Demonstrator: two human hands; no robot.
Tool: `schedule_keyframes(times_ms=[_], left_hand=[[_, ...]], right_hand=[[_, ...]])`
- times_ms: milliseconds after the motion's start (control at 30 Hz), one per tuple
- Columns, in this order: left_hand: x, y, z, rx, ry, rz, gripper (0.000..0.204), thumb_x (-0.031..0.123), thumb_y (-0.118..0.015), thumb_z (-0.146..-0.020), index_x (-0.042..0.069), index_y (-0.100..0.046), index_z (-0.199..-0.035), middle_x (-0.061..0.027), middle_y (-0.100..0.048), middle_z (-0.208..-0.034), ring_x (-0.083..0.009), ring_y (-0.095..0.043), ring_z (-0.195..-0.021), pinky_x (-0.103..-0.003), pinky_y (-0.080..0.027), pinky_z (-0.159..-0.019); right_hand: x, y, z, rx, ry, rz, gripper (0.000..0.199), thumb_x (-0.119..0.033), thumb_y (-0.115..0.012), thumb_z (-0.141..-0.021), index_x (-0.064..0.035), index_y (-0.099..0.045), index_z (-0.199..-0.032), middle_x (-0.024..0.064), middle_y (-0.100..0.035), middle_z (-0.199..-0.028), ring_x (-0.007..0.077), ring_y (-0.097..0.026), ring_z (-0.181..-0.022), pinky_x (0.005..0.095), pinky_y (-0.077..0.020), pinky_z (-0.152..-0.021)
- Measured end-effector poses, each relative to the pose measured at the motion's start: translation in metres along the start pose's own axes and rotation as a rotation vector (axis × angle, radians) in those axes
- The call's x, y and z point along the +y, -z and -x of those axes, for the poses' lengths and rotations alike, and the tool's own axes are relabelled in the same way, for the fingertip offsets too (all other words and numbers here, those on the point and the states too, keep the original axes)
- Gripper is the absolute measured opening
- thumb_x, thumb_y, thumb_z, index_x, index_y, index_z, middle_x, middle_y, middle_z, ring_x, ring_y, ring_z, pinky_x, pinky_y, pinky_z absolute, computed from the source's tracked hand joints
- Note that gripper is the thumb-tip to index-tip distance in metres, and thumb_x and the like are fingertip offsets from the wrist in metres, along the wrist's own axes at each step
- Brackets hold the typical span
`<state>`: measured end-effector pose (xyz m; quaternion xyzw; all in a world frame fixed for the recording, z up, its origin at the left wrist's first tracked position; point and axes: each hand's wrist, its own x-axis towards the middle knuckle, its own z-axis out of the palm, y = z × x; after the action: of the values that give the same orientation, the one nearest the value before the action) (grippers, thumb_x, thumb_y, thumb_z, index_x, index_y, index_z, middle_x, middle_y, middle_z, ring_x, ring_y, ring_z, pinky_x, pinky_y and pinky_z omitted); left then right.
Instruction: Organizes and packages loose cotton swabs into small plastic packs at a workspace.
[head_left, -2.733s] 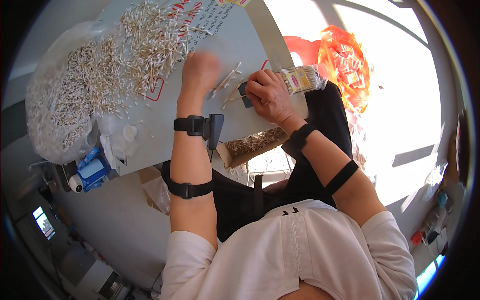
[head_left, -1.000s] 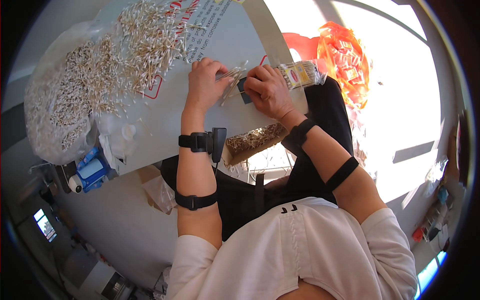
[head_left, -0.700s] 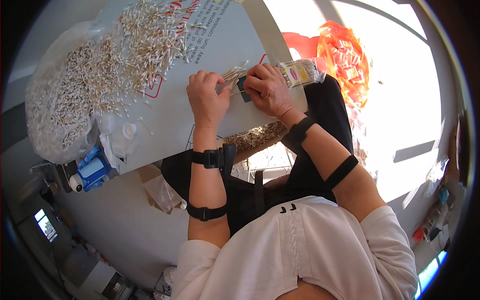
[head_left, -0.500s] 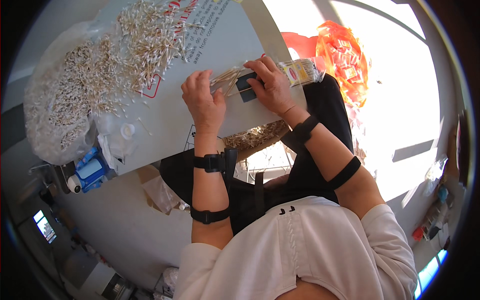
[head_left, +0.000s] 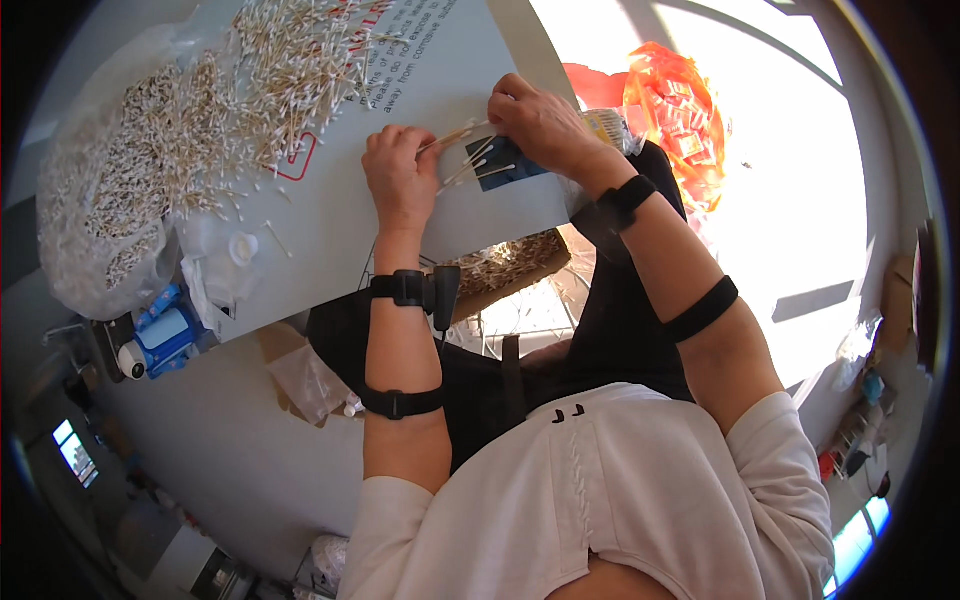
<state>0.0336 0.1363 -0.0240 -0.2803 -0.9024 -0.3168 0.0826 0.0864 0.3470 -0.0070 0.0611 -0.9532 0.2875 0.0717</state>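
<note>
My left hand [head_left: 400, 178] is closed, with a few cotton swabs [head_left: 450, 139] pinched between its fingertips and pointing right. My right hand [head_left: 548, 128] is just beyond their tips, its fingers curled together; what they hold, if anything, is hidden. Between and below the hands lies a dark square pad [head_left: 520, 172] on the table. Several loose swabs [head_left: 480, 160] are scattered across its left part. Beside the right wrist, a clear pack of swabs [head_left: 608, 127] shows only in part behind that hand.
A large swab pile [head_left: 300, 75] covers the table's far left, beside a clear plastic bag [head_left: 62, 235] full of swabs. A blue bottle [head_left: 168, 335] stands by the left edge. An orange bag [head_left: 690, 150] of packs sits right. Below the table is a box of swabs [head_left: 510, 265].
My right hand has moved up and slightly left, off the pad, and its fingers have curled in. More of the pad and its loose swabs now shows. My left hand has closed on swabs.
</note>
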Motion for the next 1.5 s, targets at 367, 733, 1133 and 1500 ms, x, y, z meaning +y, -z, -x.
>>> schedule_keyframes(times_ms=[367, 733, 1133, 1500], left_hand=[[-0.009, 0.006, -0.018, -0.034, 0.139, -0.041, 0.011, 0.008, -0.075, -0.073, 0.01, -0.067, -0.08, -0.0043, -0.061, -0.085, -0.0282, -0.056, -0.089, -0.041, -0.048, -0.076], [0.0, 0.003, -0.008, -0.021, 0.001, -0.067, 0.042, 0.008, -0.071, -0.075, 0.008, -0.061, -0.117, -0.0107, -0.056, -0.115, -0.0331, -0.05, -0.111, -0.045, -0.04, -0.097], [0.03, -0.006, 0.026, -0.163, -0.156, 0.0, 0.056, 0.016, -0.063, -0.087, 0.003, -0.044, -0.138, -0.0175, -0.048, -0.139, -0.0364, -0.039, -0.133, -0.05, -0.027, -0.113], [0.042, -0.006, 0.029, -0.261, -0.062, -0.332, 0.086, 0.049, -0.062, -0.087, 0.003, -0.026, -0.151, -0.0179, -0.025, -0.157, -0.0329, -0.02, -0.147, -0.051, -0.013, -0.119]], right_hand=[[0.002, 0.002, 0.01, 0.01, 0.093, -0.076, 0.006, -0.01, -0.059, -0.088, -0.0062, -0.055, -0.086, 0.0091, -0.054, -0.101, 0.0331, -0.059, -0.092, 0.0428, -0.0484, -0.075], [-0.04, -0.012, 0.049, 0.183, 0.053, -0.099, 0.02, 0.001, -0.061, -0.074, -0.0019, -0.058, -0.094, 0.0121, -0.052, -0.105, 0.0316, -0.056, -0.099, 0.0394, -0.048, -0.087], [-0.044, -0.043, 0.061, 0.512, -0.241, -0.782, 0.033, -0.004, -0.053, -0.095, 0.0018, -0.051, -0.128, 0.0148, -0.048, -0.136, 0.0255, -0.051, -0.122, 0.0323, -0.0427, -0.101], [-0.044, -0.043, 0.044, 0.529, -0.291, -0.8, 0.033, -0.014, -0.047, -0.102, 0.0026, -0.054, -0.129, 0.0142, -0.049, -0.141, 0.0203, -0.047, -0.129, 0.0308, -0.0395, -0.107]])
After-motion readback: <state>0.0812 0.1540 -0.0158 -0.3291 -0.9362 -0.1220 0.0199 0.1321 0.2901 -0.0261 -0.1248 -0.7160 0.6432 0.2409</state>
